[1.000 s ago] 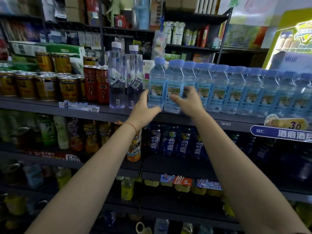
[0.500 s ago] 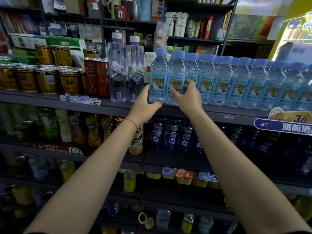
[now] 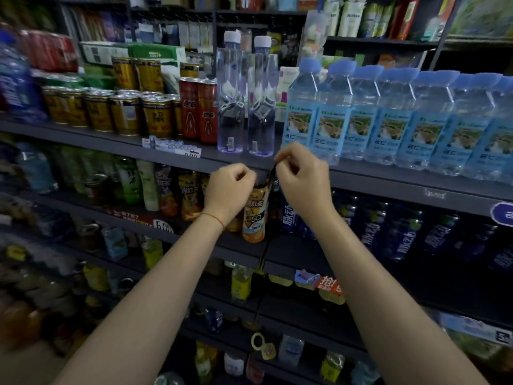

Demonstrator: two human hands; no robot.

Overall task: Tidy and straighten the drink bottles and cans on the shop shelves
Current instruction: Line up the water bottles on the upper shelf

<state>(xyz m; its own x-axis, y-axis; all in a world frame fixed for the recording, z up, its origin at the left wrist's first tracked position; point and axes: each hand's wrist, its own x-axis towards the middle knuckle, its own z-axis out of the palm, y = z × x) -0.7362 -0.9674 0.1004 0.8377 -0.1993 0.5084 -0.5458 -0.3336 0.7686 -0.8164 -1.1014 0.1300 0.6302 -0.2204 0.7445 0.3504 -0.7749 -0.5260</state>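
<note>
Left hand: the left hand (image 3: pixel 231 187) hangs in front of the shelf edge (image 3: pixel 388 180), fingers curled in loosely, holding nothing that shows.
Right hand: the right hand (image 3: pixel 301 176) is just beside it, thumb and forefinger pinched at a thin dark strip (image 3: pixel 273 173) by the shelf edge; what that strip is cannot be told.
Behind the hands: an orange tea bottle (image 3: pixel 254 215) stands on the lower shelf, directly behind and between the two hands, with dark blue bottles (image 3: pixel 369 232) to the right of them.
Above the hands: two tall clear bottles (image 3: pixel 244 101) stand just above the left hand; the row of blue-capped water bottles (image 3: pixel 388 118) begins just above the right hand and runs off to the right, labels facing out.
Up and left: gold cans (image 3: pixel 125 112) and red cans (image 3: pixel 198 109) sit well to the left of the hands.
Step in hand: probably between rows, about to pick the next bottles.
Doing it well: turn each label forward, draw bottles flush to the shelf edge, and steady the neighbours, since tall clear bottles likely tip easily.
</note>
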